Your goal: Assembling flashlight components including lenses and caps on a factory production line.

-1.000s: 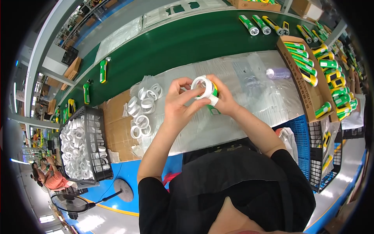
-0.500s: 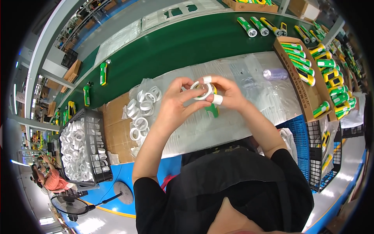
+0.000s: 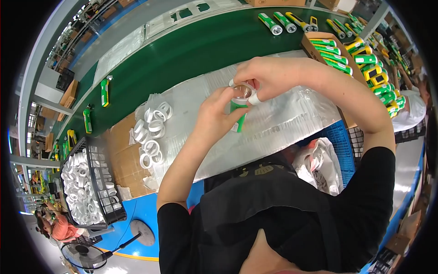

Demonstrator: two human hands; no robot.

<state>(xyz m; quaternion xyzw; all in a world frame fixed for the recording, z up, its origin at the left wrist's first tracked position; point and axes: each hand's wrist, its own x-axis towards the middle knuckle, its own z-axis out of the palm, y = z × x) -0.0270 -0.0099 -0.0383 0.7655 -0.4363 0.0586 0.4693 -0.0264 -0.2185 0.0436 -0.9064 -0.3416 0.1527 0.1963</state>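
Your grey, clear-plastic-covered worktop [image 3: 278, 128] is the landmark. A loose pile of white plastic rings [image 3: 155, 126] lies at its left end. Your right hand [image 3: 267, 81] arches in from its far side; your left hand [image 3: 216, 112] comes from its near-left side. Both pinch the round, clear-and-white head of a green cylindrical flashlight [image 3: 237, 124] over the worktop's middle. The flashlight's long axis runs from that head, lens upward, toward the worktop's near edge. Both hands touch the head; your left thumb is nearer the green body. Whether the tail touches the worktop cannot be told. Compared with the earlier frame, your right elbow is raised outward and your right hand reaches over the head.
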